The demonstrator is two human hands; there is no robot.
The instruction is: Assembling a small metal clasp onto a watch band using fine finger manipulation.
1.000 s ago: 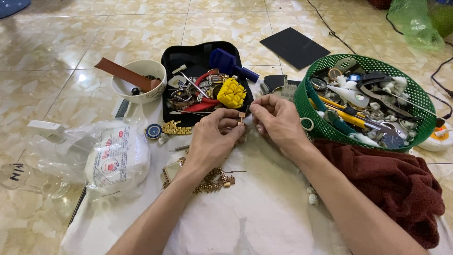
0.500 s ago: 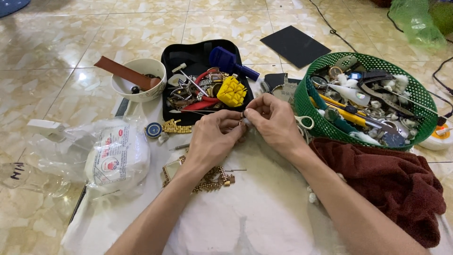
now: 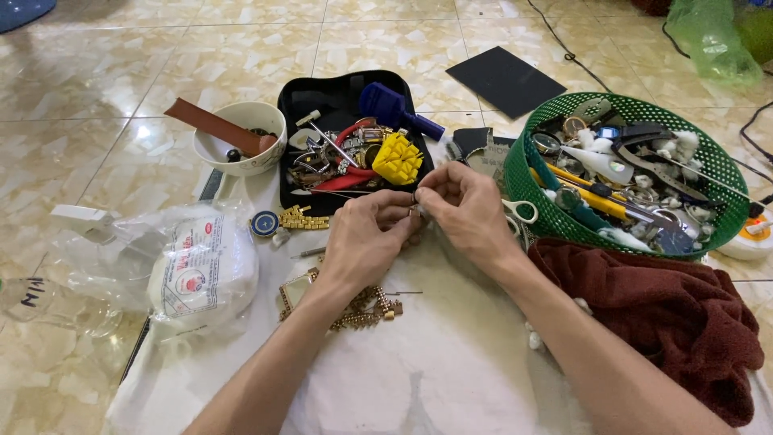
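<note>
left hand [image 3: 366,242] + right hand [image 3: 467,213]: fingertips pinch tiny metal piece [image 3: 415,209], probably a watch part | just below black open tool case [image 3: 338,101] | best held low and steady over white cloth [image 3: 451,362]

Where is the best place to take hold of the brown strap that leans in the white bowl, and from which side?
Grip the brown strap by its free upper end, coming from the left and above. That end juts out over the rim of the white bowl, clear of other things, while its lower end sits inside the bowl. Both the left hand and right hand are busy now.
</note>
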